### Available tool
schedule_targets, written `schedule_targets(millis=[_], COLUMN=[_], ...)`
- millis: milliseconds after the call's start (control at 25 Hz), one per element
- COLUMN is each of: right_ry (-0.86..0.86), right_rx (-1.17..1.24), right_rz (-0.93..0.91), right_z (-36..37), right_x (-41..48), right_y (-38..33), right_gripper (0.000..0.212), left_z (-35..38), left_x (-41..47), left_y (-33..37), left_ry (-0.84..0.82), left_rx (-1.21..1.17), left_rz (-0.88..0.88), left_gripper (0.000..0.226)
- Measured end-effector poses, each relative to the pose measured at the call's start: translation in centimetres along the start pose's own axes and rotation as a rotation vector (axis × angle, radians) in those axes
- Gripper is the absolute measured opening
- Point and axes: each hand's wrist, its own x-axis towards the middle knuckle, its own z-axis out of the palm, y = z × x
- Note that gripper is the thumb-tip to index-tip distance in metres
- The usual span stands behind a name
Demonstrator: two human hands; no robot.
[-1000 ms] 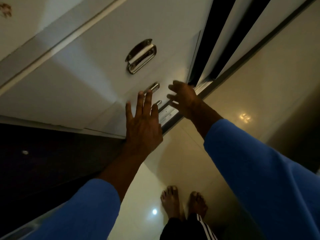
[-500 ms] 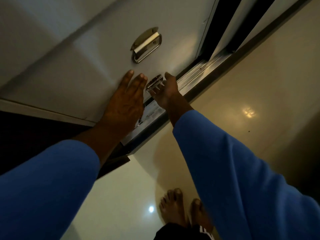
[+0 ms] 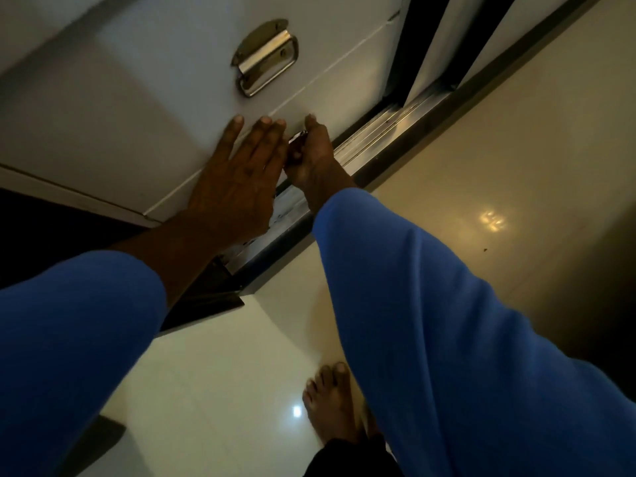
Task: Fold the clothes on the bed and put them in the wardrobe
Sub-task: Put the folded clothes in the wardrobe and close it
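Floor (image 3: 223,366), wardrobe handle (image 3: 265,58) slanting up-right, R hand (image 3: 311,160) prob. gripping latch (image 3: 296,136)

The person is wearing a long-sleeved top in a plain, solid blue, and the cloth is looking soft, thick and matte, like fleece or sweatshirt knit. The left sleeve (image 3: 75,356) is ending in a rounded, loosely bunched cuff partway along the forearm, leaving the wrist and the left hand (image 3: 237,187) showing bare. The right sleeve (image 3: 447,321) is reaching further, its cuff sitting just behind the wrist of the bare right hand (image 3: 313,156), and broad soft folds are running along its length. Below, dark trousers (image 3: 351,457) are showing at the bottom edge, their hem falling over the ankle of a bare foot (image 3: 328,404) with short toenails.
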Motion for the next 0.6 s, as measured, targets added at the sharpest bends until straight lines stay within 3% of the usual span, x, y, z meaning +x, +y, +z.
schedule_targets(millis=[200,320,400,480,520,560,600], right_ry=[-0.004,0.099,0.283,0.470,0.387,0.195,-0.015], right_rx=[0.040,-0.180,-0.644,-1.362,-1.647,-1.884,-2.102], right_rz=[-0.024,-0.016,-0.189,-0.677,-0.957,-1.127,-1.185], right_z=[-4.8,-9.0,-11.2,-12.8,-12.9,-12.5,-11.9], right_x=[-2.8,-6.3,-8.7,-10.9,-11.9,-12.7,-12.9], right_y=[0.6,-0.5,-1.8,-2.7,-3.1,-3.8,-4.6], right_gripper=[0.057,0.060,0.061,0.070,0.074,0.079,0.085], left_z=[0.1,-0.9,-2.0,-3.2,-3.5,-3.8,-4.1], left_x=[-1.8,-4.1,-4.4,-4.6,-4.6,-4.4,-4.2], left_y=[2.4,4.9,5.9,6.5,6.9,7.2,7.3], left_ry=[0.019,0.044,0.054,0.018,-0.008,-0.047,-0.099], left_rx=[-0.215,-0.355,-0.572,-0.746,-0.802,-0.835,-0.862], left_rz=[0.064,0.184,0.212,0.070,-0.071,-0.228,-0.369], left_gripper=[0.095,0.099,0.104,0.107,0.106,0.102,0.094])
